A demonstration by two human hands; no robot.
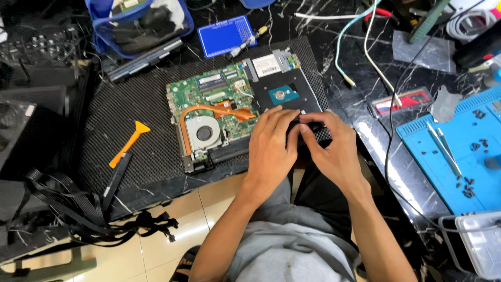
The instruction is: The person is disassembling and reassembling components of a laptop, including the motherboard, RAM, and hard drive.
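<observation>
The person wears a grey shirt, dark trousers, with bare forearms.

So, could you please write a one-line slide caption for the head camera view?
Both hands, left hand and right hand, rest on a black part by the laptop motherboard, orange pry tool nearby.

Your work surface is a black marble-pattern table (365,120) with white veining, filling the upper frame. A dark textured mat (141,104) covers its centre-left. Below the table edge, at lower left, you see cream floor tiles (156,245). Lighting is even.
</observation>
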